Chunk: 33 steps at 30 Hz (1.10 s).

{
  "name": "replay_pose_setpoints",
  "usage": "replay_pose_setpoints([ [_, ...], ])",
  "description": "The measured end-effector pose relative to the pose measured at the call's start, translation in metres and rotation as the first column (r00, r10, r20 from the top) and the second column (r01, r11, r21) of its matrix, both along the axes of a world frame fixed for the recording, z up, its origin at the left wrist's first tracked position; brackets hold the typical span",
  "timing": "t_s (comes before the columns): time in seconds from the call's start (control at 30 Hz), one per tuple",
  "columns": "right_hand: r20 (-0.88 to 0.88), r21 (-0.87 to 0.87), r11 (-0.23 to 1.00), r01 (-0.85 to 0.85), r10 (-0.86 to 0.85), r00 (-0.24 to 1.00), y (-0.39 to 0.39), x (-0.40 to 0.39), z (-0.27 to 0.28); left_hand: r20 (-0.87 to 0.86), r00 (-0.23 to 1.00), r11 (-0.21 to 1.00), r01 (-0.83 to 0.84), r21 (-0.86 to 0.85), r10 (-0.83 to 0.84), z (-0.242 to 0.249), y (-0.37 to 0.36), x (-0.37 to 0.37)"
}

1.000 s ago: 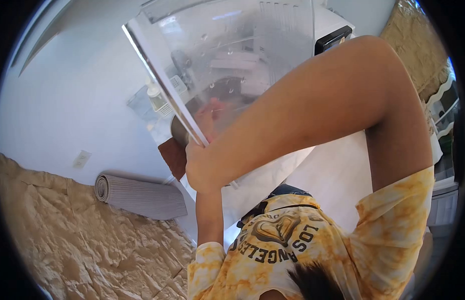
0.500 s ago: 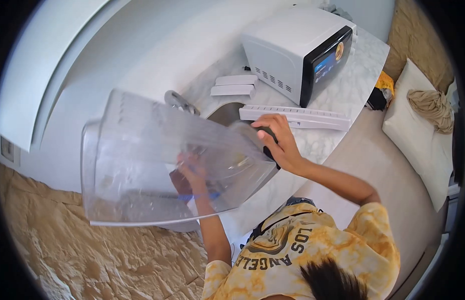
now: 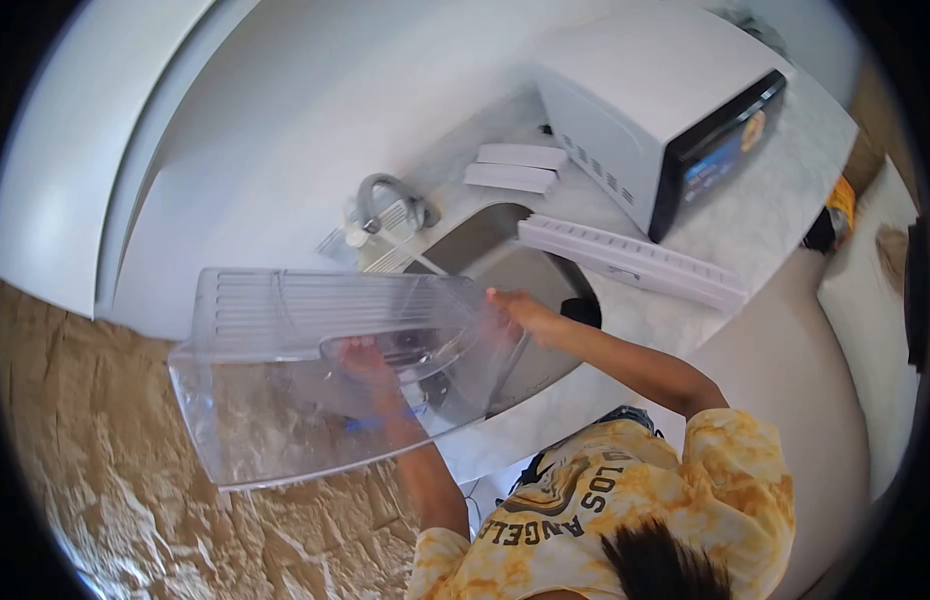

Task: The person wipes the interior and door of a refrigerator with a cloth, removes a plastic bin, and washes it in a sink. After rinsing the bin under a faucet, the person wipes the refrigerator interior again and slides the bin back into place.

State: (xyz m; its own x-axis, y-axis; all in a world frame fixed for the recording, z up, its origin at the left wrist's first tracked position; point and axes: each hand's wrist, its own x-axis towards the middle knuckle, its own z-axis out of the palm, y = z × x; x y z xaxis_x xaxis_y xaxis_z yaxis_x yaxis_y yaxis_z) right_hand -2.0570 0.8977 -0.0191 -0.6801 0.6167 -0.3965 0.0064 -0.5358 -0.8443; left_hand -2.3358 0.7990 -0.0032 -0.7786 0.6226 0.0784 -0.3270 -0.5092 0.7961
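A large clear plastic drawer (image 3: pixel 275 400) is held tilted over the near left part of the steel sink (image 3: pixel 545 275). My right hand (image 3: pixel 525 315) grips its right end, fingers at the upper corner. Through the clear plastic shows my left hand (image 3: pixel 365 362), blurred, with its fingers curled at the rim of an oval recess in the drawer. Behind the drawer, a grey curved faucet (image 3: pixel 385 190) bends over the sink, and a pale streak runs from it toward the drawer. Inside the sink's right side sits a black object (image 3: pixel 582 312).
A long white slotted plastic piece (image 3: pixel 630 262) lies across the sink's right rim. Two short white pieces (image 3: pixel 515 168) rest behind it on the marble counter (image 3: pixel 785 190). A white microwave (image 3: pixel 655 90) stands at the back right. Crumpled brown sheeting (image 3: pixel 75 430) lies at left.
The drawer has tipped lower and turned, uncovering more of the sink and faucet. My right hand has shifted left and down along the drawer's end. The view has swung left.
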Motion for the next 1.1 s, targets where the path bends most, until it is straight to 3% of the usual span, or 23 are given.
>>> replay_pose_setpoints([
  [0.1, -0.126, -0.045, 0.997, -0.063, 0.057, 0.990, 0.030, -0.020, 0.000, -0.057, 0.996, 0.998, -0.068, -0.002, 0.067, 0.016, -0.009, -0.009],
  [0.2, -0.054, 0.065, 0.997, 0.047, -0.043, 0.998, 0.042, -0.034, -0.011, -0.105, 0.988, 0.993, -0.116, -0.030, 0.113, 0.017, -0.026, 0.001],
  [0.27, 0.081, 0.157, 0.987, -0.027, 0.014, 0.997, 0.055, -0.034, -0.024, -0.168, 0.978, 0.988, -0.139, -0.074, 0.125, 0.011, -0.039, 0.012],
  [0.33, 0.262, 0.161, 0.973, -0.165, 0.119, 0.958, 0.063, -0.041, -0.034, -0.323, 0.937, 0.971, -0.189, -0.143, 0.135, -0.002, -0.047, 0.023],
  [0.4, 0.474, 0.077, 0.933, -0.351, 0.276, 0.836, 0.082, -0.054, -0.036, -0.528, 0.841, 0.935, -0.274, -0.226, 0.118, -0.015, -0.046, 0.033],
  [0.47, 0.323, 0.088, 0.924, -0.371, 0.326, 0.888, 0.087, -0.072, -0.032, -0.719, 0.690, 0.886, -0.381, -0.264, 0.083, -0.028, -0.038, 0.040],
  [0.5, 0.240, 0.100, 0.923, -0.372, 0.341, 0.909, 0.092, -0.084, -0.028, -0.693, 0.715, 0.892, -0.369, -0.260, 0.093, -0.034, -0.033, 0.042],
  [0.53, 0.278, 0.175, 0.909, -0.378, 0.323, 0.905, 0.102, -0.110, -0.048, -0.653, 0.750, 0.900, -0.350, -0.259, 0.104, -0.042, -0.028, 0.041],
  [0.57, 0.320, 0.246, 0.888, -0.388, 0.303, 0.898, 0.114, -0.133, -0.068, -0.503, 0.853, 0.934, -0.284, -0.219, 0.141, -0.050, -0.023, 0.037],
  [0.6, 0.309, 0.208, 0.894, -0.397, 0.325, 0.894, 0.118, -0.137, -0.059, -0.335, 0.926, 0.959, -0.238, -0.155, 0.176, -0.058, -0.019, 0.033],
  [0.67, 0.281, 0.137, 0.896, -0.422, 0.374, 0.884, 0.121, -0.145, -0.034, 0.120, 0.969, 0.976, -0.214, -0.023, 0.216, -0.053, -0.003, 0.016],
  [0.77, 0.233, 0.419, 0.801, -0.427, 0.360, 0.903, 0.126, -0.178, -0.050, 0.045, 0.925, 0.926, -0.377, 0.008, 0.377, -0.056, 0.017, 0.012],
  [0.87, 0.386, 0.205, 0.838, -0.506, 0.405, 0.828, 0.123, -0.170, 0.012, 0.084, 0.884, 0.888, -0.459, -0.031, 0.460, -0.085, 0.020, -0.015],
  [0.97, 0.346, 0.406, 0.743, -0.533, 0.415, 0.842, 0.124, -0.169, -0.007, 0.073, 0.822, 0.823, -0.557, -0.110, 0.565, -0.081, 0.031, -0.017],
  [1.1, 0.108, 0.599, 0.717, -0.358, 0.370, 0.923, 0.116, -0.116, -0.049, 0.005, 0.909, 0.906, -0.416, 0.074, 0.417, -0.090, 0.024, -0.021],
])
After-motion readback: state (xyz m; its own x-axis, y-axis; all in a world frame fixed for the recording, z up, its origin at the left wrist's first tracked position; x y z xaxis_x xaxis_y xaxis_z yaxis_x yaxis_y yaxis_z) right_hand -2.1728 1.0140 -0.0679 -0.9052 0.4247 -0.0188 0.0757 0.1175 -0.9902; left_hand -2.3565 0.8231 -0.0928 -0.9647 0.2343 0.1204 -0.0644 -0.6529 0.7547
